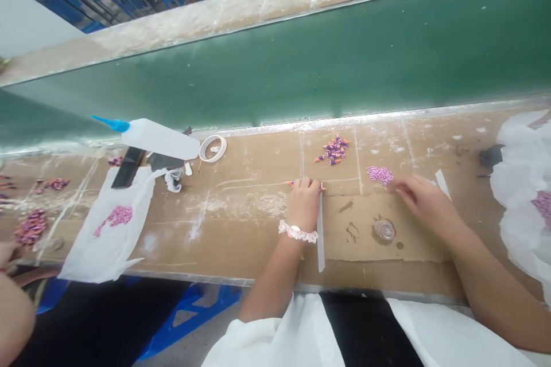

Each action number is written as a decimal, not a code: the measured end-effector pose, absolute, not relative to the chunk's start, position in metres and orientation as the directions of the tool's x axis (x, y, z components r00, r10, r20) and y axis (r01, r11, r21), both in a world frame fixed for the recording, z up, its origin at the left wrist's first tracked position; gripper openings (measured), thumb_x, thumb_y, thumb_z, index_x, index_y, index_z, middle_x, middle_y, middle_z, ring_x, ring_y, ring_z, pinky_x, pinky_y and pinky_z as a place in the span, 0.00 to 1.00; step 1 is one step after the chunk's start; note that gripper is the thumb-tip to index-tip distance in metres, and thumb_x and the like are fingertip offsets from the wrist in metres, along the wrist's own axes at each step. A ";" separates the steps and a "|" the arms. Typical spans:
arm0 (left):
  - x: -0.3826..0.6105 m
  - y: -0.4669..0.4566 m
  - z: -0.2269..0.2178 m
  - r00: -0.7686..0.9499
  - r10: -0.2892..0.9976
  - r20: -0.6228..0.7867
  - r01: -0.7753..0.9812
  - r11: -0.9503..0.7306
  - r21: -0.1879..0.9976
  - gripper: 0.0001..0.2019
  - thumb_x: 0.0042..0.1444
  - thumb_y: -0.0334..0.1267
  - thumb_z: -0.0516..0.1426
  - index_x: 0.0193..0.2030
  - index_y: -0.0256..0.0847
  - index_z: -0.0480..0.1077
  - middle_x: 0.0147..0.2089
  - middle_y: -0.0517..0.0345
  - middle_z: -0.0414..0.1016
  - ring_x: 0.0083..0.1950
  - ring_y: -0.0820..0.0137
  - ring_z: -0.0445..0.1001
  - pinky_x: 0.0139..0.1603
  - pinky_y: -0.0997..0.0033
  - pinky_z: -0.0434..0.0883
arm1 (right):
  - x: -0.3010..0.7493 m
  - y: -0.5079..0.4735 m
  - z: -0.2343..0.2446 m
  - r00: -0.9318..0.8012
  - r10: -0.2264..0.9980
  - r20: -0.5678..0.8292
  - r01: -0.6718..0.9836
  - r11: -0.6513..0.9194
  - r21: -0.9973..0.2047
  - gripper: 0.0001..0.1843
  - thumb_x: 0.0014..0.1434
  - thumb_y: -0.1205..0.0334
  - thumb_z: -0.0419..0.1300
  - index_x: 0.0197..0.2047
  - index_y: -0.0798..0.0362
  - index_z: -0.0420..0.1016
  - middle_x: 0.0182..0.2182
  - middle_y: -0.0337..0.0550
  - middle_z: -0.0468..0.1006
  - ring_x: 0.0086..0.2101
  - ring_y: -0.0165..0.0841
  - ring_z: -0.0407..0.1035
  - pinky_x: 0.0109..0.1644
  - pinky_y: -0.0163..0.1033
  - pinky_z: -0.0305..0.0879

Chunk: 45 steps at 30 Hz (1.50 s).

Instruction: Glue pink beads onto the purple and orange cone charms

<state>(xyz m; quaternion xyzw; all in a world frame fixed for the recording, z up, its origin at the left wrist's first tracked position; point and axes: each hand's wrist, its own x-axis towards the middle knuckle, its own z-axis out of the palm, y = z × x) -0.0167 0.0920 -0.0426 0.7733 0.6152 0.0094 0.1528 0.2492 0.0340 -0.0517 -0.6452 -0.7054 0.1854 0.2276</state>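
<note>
My left hand [305, 203], with a white scrunchie on its wrist, is closed over a small purple-and-orange piece [323, 187] at the cardboard's left edge. Only the ends of that piece poke out past the fingers. Right of it, my right hand [422, 203] has its fingers pinched beside a heap of tiny pink-purple beads [380, 175]; whatever the fingertips hold is hidden. Beyond my left hand lies a pile of similar purple-and-orange pieces [334, 150]. Between my forearms, a small clear dish [384, 230] rests on a stained cardboard sheet [344, 249].
A white squeeze bottle [159, 139] with a blue nozzle and a tape roll [213, 149] are at the left. Pink bits lie on a white plastic bag [94, 252]. Another person's arm [15, 309] reaches in at far left. A white bag [516, 178] stands right. A green partition [301, 63] runs behind.
</note>
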 end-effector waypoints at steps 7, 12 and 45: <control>-0.014 0.101 -0.047 0.310 0.933 -0.180 0.944 -0.279 0.178 0.11 0.61 0.27 0.48 0.34 0.40 0.69 0.37 0.52 0.71 0.41 0.65 0.69 0.40 0.67 0.66 | 0.249 0.039 -0.067 -0.067 0.991 0.112 0.867 0.113 -0.486 0.11 0.65 0.60 0.49 0.38 0.49 0.73 0.37 0.43 0.76 0.32 0.34 0.70 0.30 0.38 0.61; -0.008 0.096 -0.052 0.246 0.958 -0.148 0.958 -0.217 0.186 0.10 0.64 0.32 0.48 0.40 0.38 0.70 0.38 0.51 0.73 0.38 0.65 0.72 0.37 0.68 0.66 | 0.246 0.041 -0.073 -0.038 0.993 0.109 0.911 0.079 -0.404 0.13 0.65 0.59 0.50 0.37 0.49 0.75 0.36 0.42 0.76 0.29 0.32 0.69 0.29 0.37 0.57; -0.005 0.112 -0.049 0.445 0.895 -0.024 0.896 -0.445 0.009 0.18 0.59 0.23 0.45 0.50 0.39 0.71 0.34 0.49 0.73 0.39 0.61 0.70 0.39 0.65 0.66 | 0.239 0.045 -0.068 0.048 0.994 0.103 0.807 0.022 -0.591 0.07 0.64 0.66 0.46 0.34 0.52 0.60 0.34 0.46 0.66 0.30 0.34 0.63 0.31 0.38 0.58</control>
